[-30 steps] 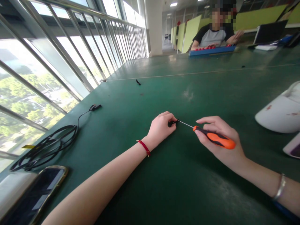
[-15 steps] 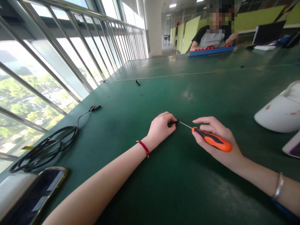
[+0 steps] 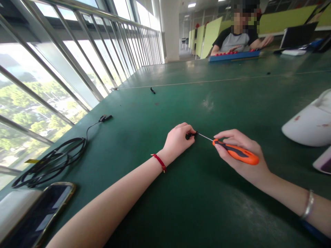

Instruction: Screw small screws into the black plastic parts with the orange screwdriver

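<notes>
My left hand [image 3: 178, 139] rests on the green table [image 3: 196, 203], fingers pinched on a small black part [image 3: 190, 135]. My right hand [image 3: 241, 155] is wrapped round the orange-and-black handle of a screwdriver [image 3: 236, 153]. The thin metal shaft points left and its tip meets the black part between my left fingers. A red string sits on my left wrist and a silver bracelet on my right.
A coiled black cable [image 3: 51, 160] and a phone [image 3: 38, 213] lie at the left by the window railing. White objects [image 3: 309, 124] stand at the right edge. A small black piece [image 3: 152, 90] lies further back. Across the table another person [image 3: 239, 38] sits behind a blue tray [image 3: 234, 55].
My hands stay almost in place; the right hand's fingers shift slightly on the screwdriver handle. The person across the table has moved an arm outward.
</notes>
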{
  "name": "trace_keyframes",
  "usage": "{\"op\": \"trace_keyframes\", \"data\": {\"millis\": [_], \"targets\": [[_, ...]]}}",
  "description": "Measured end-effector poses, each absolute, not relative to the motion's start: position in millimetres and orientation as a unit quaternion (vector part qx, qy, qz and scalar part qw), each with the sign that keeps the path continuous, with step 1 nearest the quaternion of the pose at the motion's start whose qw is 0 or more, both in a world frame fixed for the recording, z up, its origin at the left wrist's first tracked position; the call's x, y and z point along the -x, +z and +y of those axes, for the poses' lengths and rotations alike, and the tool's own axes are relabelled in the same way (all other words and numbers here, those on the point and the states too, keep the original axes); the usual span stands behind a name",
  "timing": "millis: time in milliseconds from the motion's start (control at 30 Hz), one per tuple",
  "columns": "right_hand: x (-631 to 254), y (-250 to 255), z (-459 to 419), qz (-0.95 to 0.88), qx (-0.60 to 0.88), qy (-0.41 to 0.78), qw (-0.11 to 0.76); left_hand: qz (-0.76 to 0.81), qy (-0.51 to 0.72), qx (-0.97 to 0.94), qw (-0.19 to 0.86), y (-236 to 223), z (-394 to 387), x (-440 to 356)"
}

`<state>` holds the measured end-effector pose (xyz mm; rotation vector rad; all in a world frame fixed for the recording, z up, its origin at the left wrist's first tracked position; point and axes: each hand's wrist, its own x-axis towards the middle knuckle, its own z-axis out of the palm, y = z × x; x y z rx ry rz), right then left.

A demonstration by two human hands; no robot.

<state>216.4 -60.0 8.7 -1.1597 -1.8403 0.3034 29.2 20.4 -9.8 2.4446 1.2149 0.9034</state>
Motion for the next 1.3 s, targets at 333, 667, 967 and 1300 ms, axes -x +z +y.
{"op": "trace_keyframes", "data": {"millis": [333, 667, 967, 1300], "targets": [[-216.9, 8.7, -57.1, -0.726, 0.462, 0.092, 0.500, 0.423, 0.308, -0.841, 0.135, -9.6, 20.6, -29.1], [-216.0, 7.3, -56.3, -0.697, 0.451, 0.031, 0.556, 0.424, 0.306, -0.841, 0.139, -7.6, 19.7, -29.2], [-215.0, 9.4, -61.3, -0.756, 0.459, 0.094, 0.458, 0.419, 0.312, -0.841, 0.137, -10.8, 21.1, -29.3], [-216.9, 8.8, -58.3, -0.735, 0.448, 0.100, 0.500, 0.418, 0.312, -0.843, 0.135, -9.6, 20.1, -29.3]]}}
